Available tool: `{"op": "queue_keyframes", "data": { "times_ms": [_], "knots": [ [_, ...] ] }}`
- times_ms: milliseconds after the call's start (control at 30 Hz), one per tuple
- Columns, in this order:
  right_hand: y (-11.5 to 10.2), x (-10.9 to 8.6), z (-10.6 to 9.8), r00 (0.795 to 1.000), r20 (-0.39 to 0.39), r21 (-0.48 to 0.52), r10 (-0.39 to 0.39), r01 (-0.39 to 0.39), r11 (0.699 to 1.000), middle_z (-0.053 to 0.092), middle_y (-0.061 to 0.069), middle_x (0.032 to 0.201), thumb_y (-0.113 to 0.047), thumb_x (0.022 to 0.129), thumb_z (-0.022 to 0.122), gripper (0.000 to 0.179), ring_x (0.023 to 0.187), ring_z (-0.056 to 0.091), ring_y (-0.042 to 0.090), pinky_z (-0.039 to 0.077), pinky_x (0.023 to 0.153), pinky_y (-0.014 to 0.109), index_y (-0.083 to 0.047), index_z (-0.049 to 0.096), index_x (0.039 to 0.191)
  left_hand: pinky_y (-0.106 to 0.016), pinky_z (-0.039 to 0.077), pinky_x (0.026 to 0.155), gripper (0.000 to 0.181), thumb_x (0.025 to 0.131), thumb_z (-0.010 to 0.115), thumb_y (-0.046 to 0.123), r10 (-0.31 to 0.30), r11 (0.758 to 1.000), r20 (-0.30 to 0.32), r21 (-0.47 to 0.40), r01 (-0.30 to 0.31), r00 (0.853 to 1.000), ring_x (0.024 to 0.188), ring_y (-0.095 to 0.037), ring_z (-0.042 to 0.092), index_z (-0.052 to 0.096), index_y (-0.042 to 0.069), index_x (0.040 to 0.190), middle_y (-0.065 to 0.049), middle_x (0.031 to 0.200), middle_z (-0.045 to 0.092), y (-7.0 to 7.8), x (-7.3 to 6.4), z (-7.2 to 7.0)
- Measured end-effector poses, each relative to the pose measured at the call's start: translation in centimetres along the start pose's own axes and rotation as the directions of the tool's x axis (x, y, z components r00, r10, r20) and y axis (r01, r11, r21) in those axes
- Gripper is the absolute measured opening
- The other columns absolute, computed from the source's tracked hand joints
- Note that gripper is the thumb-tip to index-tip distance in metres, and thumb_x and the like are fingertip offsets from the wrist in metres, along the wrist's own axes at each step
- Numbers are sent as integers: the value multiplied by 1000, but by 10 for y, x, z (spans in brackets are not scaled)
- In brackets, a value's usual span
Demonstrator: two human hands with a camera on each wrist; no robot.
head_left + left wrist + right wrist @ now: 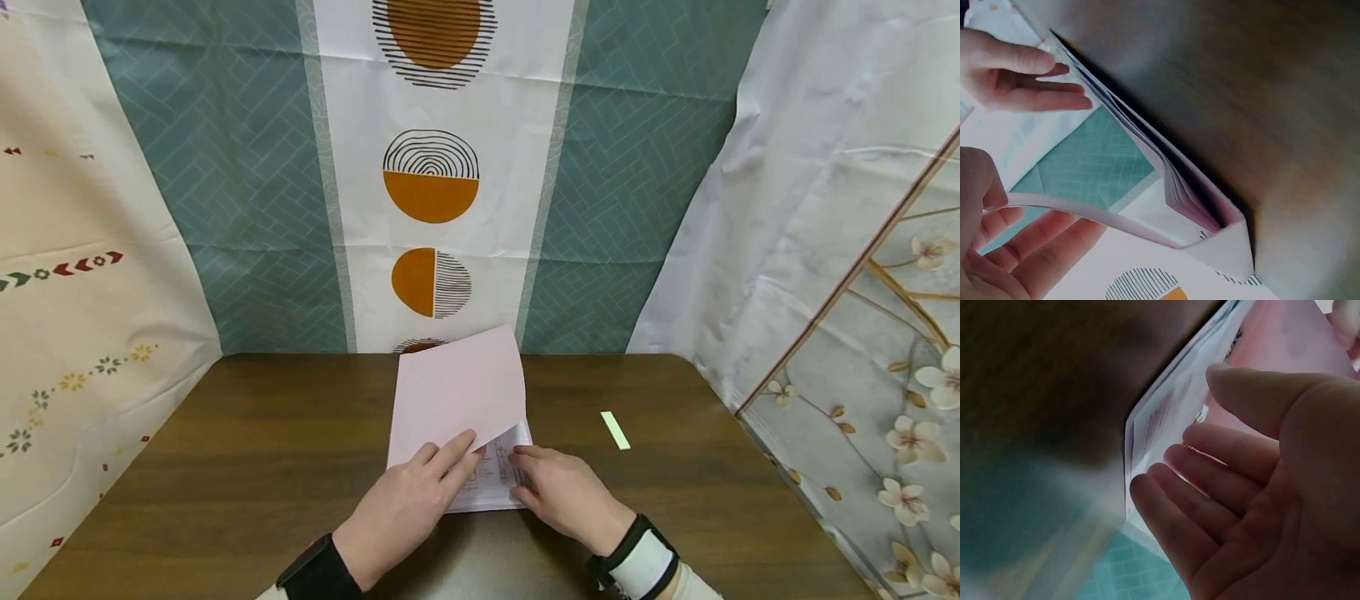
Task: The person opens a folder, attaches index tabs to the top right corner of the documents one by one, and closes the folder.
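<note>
A pink folder cover (457, 383) is lifted at its right side and stands tilted over printed white sheets (491, 493) on the table. My left hand (408, 504) grips the cover's near edge between thumb and fingers, as the left wrist view shows. On the right border of the sheets lies my right hand (566, 493), its fingers only slightly bent. Those fingers (1204, 469) touch or nearly touch the top sheet in the right wrist view. Several layers of paper (1175, 194) lie inside, beside the folded spine (1229, 247). The cover hides most of the print.
A pale green strip (616, 431) lies on the brown wooden table (300, 417), right of the folder. Patterned cloth (637, 183) hangs behind the table's far edge and along both sides.
</note>
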State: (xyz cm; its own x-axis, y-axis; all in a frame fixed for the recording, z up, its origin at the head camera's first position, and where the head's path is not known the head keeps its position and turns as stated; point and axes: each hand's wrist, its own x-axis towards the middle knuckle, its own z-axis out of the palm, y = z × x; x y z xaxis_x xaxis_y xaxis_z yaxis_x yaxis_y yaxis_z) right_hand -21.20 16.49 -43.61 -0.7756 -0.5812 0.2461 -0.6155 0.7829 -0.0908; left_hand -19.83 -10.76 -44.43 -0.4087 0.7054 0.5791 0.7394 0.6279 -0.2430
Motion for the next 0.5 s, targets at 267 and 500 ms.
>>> {"op": "queue_keyframes", "data": {
  "times_ms": [267,500],
  "knots": [
    [1,2,4,996,88,-3,17,-17,1000,76,14,132,-24,96,89,35,122,73,31,60,101,49,-4,79,123,-35,65,74,62,88,88,3,-56,998,-53,-42,53,997,95,-29,68,65,5,146,-19,157,57,-2,2,-10],
    [1,5,3,994,104,-24,18,-15,1000,78,13,127,-27,94,91,26,118,74,31,60,100,48,-9,80,110,-41,63,93,64,82,89,6,-133,991,-56,6,134,989,107,-33,70,69,2,143,-22,159,54,-13,-7,-23]
  ]
}}
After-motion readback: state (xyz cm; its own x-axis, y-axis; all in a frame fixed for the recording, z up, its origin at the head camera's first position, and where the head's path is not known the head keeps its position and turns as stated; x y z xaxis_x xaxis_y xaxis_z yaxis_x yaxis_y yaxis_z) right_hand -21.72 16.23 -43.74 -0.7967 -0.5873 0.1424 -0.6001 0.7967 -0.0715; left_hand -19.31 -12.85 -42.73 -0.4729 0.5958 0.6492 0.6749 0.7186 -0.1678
